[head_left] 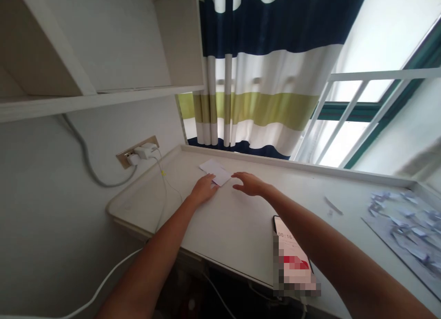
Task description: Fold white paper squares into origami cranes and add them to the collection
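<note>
Two small white pieces of paper lie partly overlapping on the white desk (pixel 227 227): the rear paper (pixel 211 164) and the front paper (pixel 222 176). My left hand (pixel 203 189) rests at the left edge of the front paper, fingertips touching it and thumb apart near its lower corner. Just to the right of the papers is my right hand (pixel 251 183), fingers and thumb spread with nothing between them. Its fingertips come close to the front paper's right corner; contact cannot be made out. Under my right forearm lies a phone (pixel 291 238) showing a timer, partly blurred out.
On the right, a grey board (pixel 399 245) carries several folded paper bits. A thin paper strip (pixel 333 206) lies left of it. A raised rim (pixel 248 157) borders the desk's back. Chargers (pixel 146 150) with trailing cables sit in the wall socket. A shelf (pixel 138 94) overhangs the left side.
</note>
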Demonstrator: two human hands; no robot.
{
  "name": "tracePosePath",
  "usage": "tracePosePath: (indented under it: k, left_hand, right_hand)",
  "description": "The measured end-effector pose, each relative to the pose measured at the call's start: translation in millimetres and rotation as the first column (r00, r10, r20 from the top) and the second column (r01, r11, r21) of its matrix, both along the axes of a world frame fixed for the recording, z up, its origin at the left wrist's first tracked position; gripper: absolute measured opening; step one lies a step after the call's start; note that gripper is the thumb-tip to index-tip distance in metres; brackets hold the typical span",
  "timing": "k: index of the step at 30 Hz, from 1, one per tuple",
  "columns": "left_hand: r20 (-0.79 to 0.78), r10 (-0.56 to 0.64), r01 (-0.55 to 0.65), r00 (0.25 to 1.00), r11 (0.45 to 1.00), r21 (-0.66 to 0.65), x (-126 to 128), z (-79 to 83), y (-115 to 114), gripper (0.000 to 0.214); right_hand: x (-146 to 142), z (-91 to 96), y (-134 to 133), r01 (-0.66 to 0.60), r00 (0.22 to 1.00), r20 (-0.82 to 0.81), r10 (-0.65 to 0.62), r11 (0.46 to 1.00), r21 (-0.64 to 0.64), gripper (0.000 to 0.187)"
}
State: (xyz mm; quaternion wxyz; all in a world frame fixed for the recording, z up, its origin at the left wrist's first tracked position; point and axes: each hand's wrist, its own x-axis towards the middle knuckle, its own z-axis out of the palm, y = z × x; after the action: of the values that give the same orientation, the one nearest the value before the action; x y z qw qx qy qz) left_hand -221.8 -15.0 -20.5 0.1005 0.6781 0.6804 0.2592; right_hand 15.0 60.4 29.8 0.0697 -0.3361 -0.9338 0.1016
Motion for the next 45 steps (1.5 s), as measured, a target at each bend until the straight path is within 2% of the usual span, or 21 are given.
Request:
tracePosePath:
  k: [4, 8, 13, 19, 21, 28, 35, 41, 45]
  left_hand:
    - [-0.058, -0.002, 0.002, 0.998, 1.000, 0.009, -9, -18.2, -11, 0.056]
    - [-0.114, 0.012, -0.004, 0.993, 0.998, 0.063, -7, -25.0, -10, 0.054]
    - [-0.078, 0.086, -0.074, 0.993, 0.987, 0.140, -8, -24.8, -10, 0.056]
    - [-0.113, 0.071, -0.052, 0.991, 0.986, 0.159, -6, -23.6, -12, 0.045]
    - [-0.124, 0.078, -0.058, 0.989, 0.986, 0.156, -6, -22.8, -13, 0.039]
    - [-0.152, 0.101, -0.077, 0.983, 0.984, 0.161, -3, -16.2, -17, 0.036]
    - [-0.199, 0.096, -0.062, 0.975, 0.983, 0.173, -3, -7.6, -18, 0.028]
    - [-0.128, -0.006, 0.034, 0.992, 0.975, 0.219, -1, -9.4, -13, 0.027]
    - [-0.075, -0.033, 0.048, 0.997, 0.976, 0.213, 1, -11.9, -10, 0.028]
  right_hand:
    - [-53, -21.9, -3, 0.053, 0.997, 0.056, -0.054, 0.998, 0.028, 0.063]
    - [-69, -25.8, 0, 0.081, 0.991, 0.105, -0.089, 0.994, 0.072, 0.051]
    - [-69, -19.0, 5, -0.033, 0.989, 0.147, 0.015, 0.992, 0.123, 0.034]
    - [-74, -18.0, 0, -0.168, 0.975, 0.177, 0.136, 0.969, 0.183, 0.032]
    - [-78, -19.2, -2, -0.183, 0.971, 0.189, 0.147, 0.964, 0.191, 0.034]
    - [-83, -18.3, -4, -0.236, 0.959, 0.213, 0.189, 0.947, 0.220, 0.024]
    - [-78, -11.8, -8, -0.273, 0.955, 0.191, 0.226, 0.921, 0.279, 0.033]
    - [-70, -10.7, -3, -0.320, 0.945, 0.169, 0.279, 0.894, 0.314, 0.028]
    - [-59, -7.2, 0, -0.325, 0.945, 0.129, 0.299, 0.885, 0.333, 0.031]
